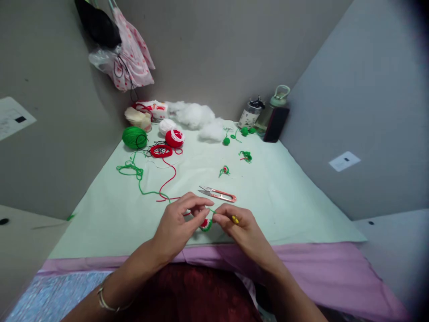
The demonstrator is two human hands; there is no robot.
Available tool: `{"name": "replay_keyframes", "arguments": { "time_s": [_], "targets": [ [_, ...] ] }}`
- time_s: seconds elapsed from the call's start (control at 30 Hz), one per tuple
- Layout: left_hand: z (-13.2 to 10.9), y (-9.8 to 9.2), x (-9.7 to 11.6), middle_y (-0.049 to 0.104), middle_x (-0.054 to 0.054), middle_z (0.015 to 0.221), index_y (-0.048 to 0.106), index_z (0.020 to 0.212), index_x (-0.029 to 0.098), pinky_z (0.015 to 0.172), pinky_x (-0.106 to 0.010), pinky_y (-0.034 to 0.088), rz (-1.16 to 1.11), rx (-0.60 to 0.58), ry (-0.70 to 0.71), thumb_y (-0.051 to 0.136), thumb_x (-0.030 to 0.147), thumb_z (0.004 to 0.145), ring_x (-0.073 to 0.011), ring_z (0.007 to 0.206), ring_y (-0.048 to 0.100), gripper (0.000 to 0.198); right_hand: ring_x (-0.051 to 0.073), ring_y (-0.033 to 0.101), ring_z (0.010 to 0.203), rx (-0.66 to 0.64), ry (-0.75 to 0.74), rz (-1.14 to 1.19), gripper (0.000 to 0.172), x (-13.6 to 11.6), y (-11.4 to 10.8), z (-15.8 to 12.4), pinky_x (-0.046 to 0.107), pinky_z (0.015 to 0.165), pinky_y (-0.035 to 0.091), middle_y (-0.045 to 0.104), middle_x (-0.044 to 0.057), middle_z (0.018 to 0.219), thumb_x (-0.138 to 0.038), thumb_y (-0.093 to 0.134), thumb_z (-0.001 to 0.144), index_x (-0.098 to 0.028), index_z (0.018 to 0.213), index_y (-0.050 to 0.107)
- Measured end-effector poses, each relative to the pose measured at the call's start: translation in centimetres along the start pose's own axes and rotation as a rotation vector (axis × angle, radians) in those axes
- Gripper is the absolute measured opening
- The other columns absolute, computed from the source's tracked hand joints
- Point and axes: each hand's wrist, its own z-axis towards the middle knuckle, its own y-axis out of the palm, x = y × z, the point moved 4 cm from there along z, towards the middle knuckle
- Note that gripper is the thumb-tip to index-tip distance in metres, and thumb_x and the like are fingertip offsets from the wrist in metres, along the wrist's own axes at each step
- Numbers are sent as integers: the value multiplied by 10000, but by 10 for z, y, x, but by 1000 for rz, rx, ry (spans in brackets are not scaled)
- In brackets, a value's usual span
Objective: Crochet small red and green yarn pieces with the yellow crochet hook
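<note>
My left hand (179,223) pinches a small red, white and green crochet piece (205,225) at the near edge of the pale green cloth (284,197). My right hand (239,226) is closed on a yellow-handled crochet hook (235,219), its tip at the piece. Green yarn (147,190) and red yarn (169,179) run from the work back toward the balls. Orange thread snips (217,194) lie just beyond my fingers.
A green yarn ball (134,137), a red and white ball (174,137) and white stuffing (197,117) lie at the back. Small finished crochet bits (246,155) are scattered mid-cloth. Two bottles (264,114) and a dark phone stand at the back right. Bags hang on the wall.
</note>
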Motion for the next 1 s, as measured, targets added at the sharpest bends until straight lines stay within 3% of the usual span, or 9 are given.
{"name": "replay_keyframes", "arguments": {
  "time_s": [0.17,0.33,0.5,0.57,0.67,0.77,0.87,0.93,1.0],
  "targets": [
    [0,4,2,646,-7,771,713,779,226,717,-303,481,124,-35,106,659,173,873,-178,729,634,121,142,547,676,45,0,64,309,-3,-3,-2,258,636,438,660,5,722,-435,674,972,-196,807,779],
    [-3,4,10,546,12,733,554,689,237,691,-305,426,181,-35,163,610,123,798,-181,710,549,168,88,238,523,-29,175,386,349,8,6,-5,246,498,180,337,-87,531,-505,782,875,-170,783,747],
    [2,1,3,658,-29,882,632,773,230,841,-337,470,5,-146,28,641,204,886,-227,936,634,117,72,199,492,-41,226,555,368,10,8,3,251,498,139,285,-121,491,-510,802,846,-166,764,698],
    [4,3,-6,688,-26,868,700,875,218,814,-328,480,-161,-241,-88,666,306,947,-206,872,636,118,69,192,485,-39,208,534,371,7,4,10,249,499,137,288,-127,483,-521,793,856,-168,782,703],
    [7,4,-17,652,4,754,776,965,189,687,-290,459,-356,-267,-232,718,434,959,-145,678,556,252,71,206,475,-55,156,455,375,2,-6,23,250,502,150,309,-127,459,-534,770,874,-168,806,726],
    [14,3,-18,709,-28,853,835,1013,173,682,-273,479,-499,-176,-291,789,470,908,-128,695,575,319,73,250,475,-34,114,367,378,2,-21,43,252,499,172,370,-107,465,-536,749,885,-164,818,736],
    [28,0,-12,777,-69,999,836,1061,170,773,-291,549,-604,-117,-306,918,443,770,-164,817,668,408,72,316,490,162,28,210,381,3,-42,67,257,479,221,603,-35,649,-543,742,881,-166,930,750],
    [41,-4,-8,780,-54,938,811,1068,165,783,-303,579,-598,-68,-284,969,418,697,-170,801,692,476,95,417,557,301,-69,106,392,-1,-54,80,258,503,294,705,20,804,-539,735,885,-173,1026,742],
    [55,-8,-7,749,-9,805,764,1046,172,748,-296,588,-576,-21,-248,980,420,679,-158,729,691,492,129,527,665,280,-145,67,375,-6,-55,89,260,567,383,736,44,874,-514,752,875,-187,1055,725]
  ]
}}
